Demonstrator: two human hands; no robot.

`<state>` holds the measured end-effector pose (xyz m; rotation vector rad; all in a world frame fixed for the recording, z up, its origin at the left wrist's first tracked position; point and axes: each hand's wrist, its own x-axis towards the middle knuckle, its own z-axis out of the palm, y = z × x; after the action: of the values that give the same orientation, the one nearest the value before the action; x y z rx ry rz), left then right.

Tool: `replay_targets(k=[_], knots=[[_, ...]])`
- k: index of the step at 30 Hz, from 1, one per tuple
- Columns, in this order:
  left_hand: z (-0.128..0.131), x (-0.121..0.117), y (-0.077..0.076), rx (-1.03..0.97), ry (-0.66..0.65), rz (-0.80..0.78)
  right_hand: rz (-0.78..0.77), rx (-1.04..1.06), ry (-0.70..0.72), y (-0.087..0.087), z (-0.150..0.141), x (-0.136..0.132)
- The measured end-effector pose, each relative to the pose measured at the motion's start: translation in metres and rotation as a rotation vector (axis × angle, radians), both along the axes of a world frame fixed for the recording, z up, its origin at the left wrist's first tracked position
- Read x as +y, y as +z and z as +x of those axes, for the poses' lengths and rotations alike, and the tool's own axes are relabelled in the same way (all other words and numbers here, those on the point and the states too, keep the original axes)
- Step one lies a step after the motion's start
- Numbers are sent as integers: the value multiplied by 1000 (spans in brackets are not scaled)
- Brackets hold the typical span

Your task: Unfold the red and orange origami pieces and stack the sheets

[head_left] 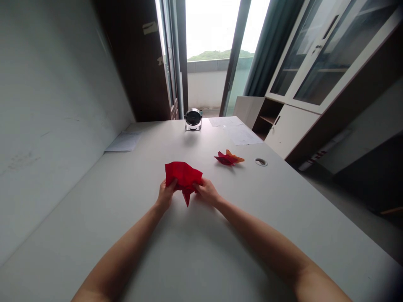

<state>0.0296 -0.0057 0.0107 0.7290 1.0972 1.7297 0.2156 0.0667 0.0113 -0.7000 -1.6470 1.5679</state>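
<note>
A sheet of red folded paper (183, 173) is held up just above the white table, with a pointed flap hanging toward me. My left hand (166, 193) grips its left lower edge, thumb on the near face. On the other side my right hand (206, 191) pinches the right lower edge. The fingers behind the paper are hidden. Beyond my right hand lie folded paper pieces (228, 158) in red and orange, with pointed tips, apart from both hands.
The white table (141, 235) meets a wall on the left. A round black-and-silver device (193, 119) stands at the far end. Paper sheets lie at far left (124, 141) and far right (242, 135). A round cable hole (261, 162) is near the right edge.
</note>
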Motion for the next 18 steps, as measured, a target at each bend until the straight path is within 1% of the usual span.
replay_targets(k=[6, 10, 12, 15, 18], knots=[[-1, 1, 3, -93, -33, -88, 16, 57, -137, -3, 4, 9], [-6, 2, 5, -118, -91, -101, 31, 8, -284, -9, 7, 18], [-8, 2, 5, -126, -105, -98, 36, -13, -329, -11, 9, 22], [-11, 5, 4, -128, -75, -83, 41, -22, -342, -10, 11, 25], [-12, 8, 1, -104, 11, -65, 76, -40, -364, -9, 12, 25]])
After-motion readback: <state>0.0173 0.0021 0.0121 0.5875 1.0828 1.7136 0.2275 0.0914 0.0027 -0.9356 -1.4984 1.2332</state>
